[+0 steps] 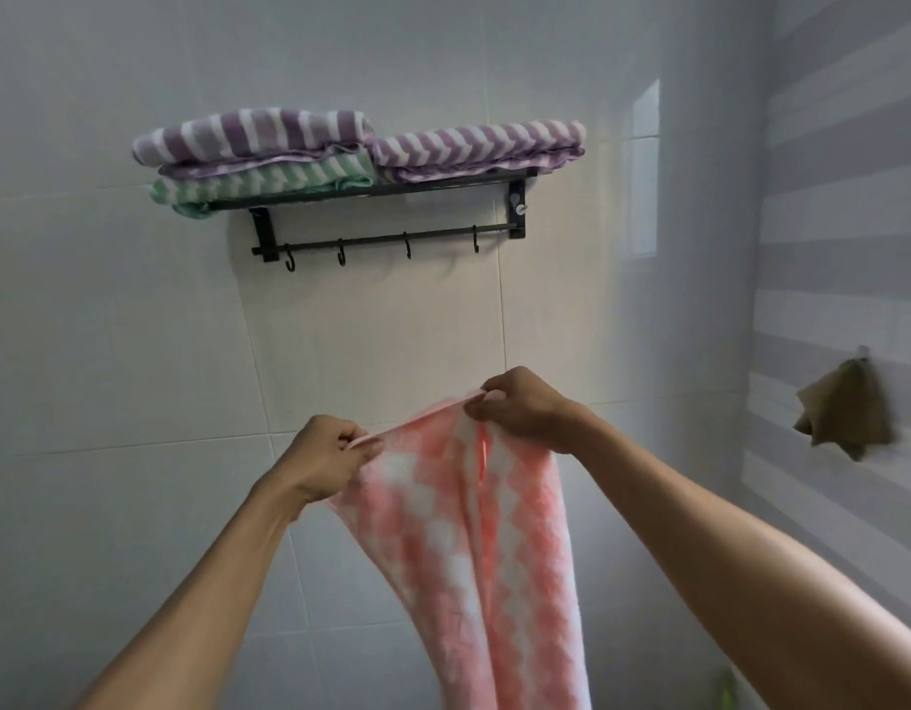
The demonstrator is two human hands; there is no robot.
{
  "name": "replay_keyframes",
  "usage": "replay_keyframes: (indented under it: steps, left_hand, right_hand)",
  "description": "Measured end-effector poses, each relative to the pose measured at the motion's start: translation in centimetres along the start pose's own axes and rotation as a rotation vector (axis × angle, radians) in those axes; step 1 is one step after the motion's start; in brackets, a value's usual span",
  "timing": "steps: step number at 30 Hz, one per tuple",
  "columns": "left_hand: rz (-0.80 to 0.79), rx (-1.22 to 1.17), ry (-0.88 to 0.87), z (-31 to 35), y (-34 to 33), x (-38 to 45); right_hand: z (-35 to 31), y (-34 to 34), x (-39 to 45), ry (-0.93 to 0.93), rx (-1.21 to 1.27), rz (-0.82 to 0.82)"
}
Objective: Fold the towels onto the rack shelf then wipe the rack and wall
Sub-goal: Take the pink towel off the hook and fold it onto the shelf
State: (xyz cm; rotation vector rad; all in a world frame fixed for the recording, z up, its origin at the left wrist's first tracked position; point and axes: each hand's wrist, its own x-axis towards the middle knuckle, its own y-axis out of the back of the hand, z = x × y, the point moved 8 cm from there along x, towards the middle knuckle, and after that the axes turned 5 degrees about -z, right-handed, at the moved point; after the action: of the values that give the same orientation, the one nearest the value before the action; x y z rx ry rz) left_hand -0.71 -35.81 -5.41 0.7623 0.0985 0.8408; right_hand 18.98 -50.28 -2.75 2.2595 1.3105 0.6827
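Rack shelf point(371, 189) on far wall point(135, 325): three folded towels in place, purple towel point(253, 133) stacked on green towel point(268, 184) at left, second purple point(479, 143) at right. Pink towel point(473, 530) unfolded, hanging near, below rack. Left hand point(325, 461) and right hand point(525, 409) each pinch its top edge, fingers curled. Judgement: folding mostly done, one towel left. Wiping not begun; brown cloth point(848, 409) hangs on right wall, untouched.

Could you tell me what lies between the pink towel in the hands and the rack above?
Only bare white wall tile; the head view shows nothing between the pink towel and the rack.
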Motion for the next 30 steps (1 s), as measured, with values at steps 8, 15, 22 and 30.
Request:
replay_keyframes:
  steps: [8,15,22,30]
  left_hand:
    - [0.38,-0.614,0.221,-1.3,0.2,-0.7]
    - [0.112,-0.759,0.099,3.1,-3.4,-0.1]
    - [0.074,-0.896,0.054,3.7,-3.5,-0.9]
    - [0.285,-1.045,0.209,0.7,-2.3,-1.0]
  right_hand:
    - [1.0,-0.2,-0.2,-0.177,0.364,0.128]
    - [-3.8,-3.5,-1.7,-0.034,0.667,-0.209]
    - [-5.2,-1.4,-1.7,0.25,0.008,0.119]
    - [-5.9,-2.9,-1.6,0.327,-0.043,0.094]
